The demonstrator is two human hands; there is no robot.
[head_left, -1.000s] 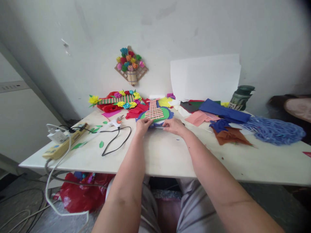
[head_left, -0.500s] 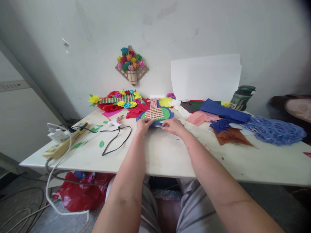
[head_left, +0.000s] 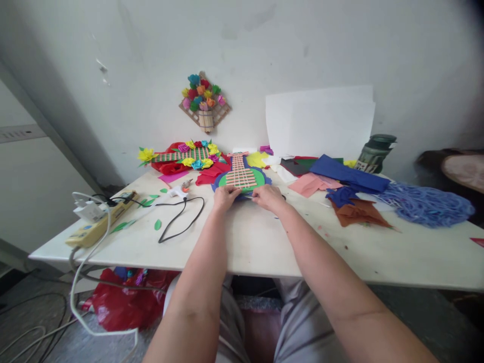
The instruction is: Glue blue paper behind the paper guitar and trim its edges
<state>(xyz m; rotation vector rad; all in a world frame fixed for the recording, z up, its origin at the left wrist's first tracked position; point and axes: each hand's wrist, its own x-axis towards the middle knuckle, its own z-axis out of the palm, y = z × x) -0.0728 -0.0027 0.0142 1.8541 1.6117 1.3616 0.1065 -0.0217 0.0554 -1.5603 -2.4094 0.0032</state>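
A guitar-shaped craft piece (head_left: 242, 176), with a blue backing, a green round body and a lattice of pink sticks, lies at the far middle of the white table (head_left: 264, 242). My left hand (head_left: 224, 196) grips its near left edge. My right hand (head_left: 266, 196) holds its near right edge, fingers curled on the blue rim. Both forearms stretch out across the table toward it.
A glue gun (head_left: 177, 191) with a black cord lies left of the piece, beside a power strip (head_left: 100, 224) and green paper leaves. A second flowered craft (head_left: 181, 156) sits behind. Coloured paper sheets (head_left: 340, 176), blue shredded material (head_left: 427, 204) and a dark bottle (head_left: 376, 151) lie right.
My hands have shifted slightly closer together along the near edge of the guitar-shaped piece. The piece has barely moved.
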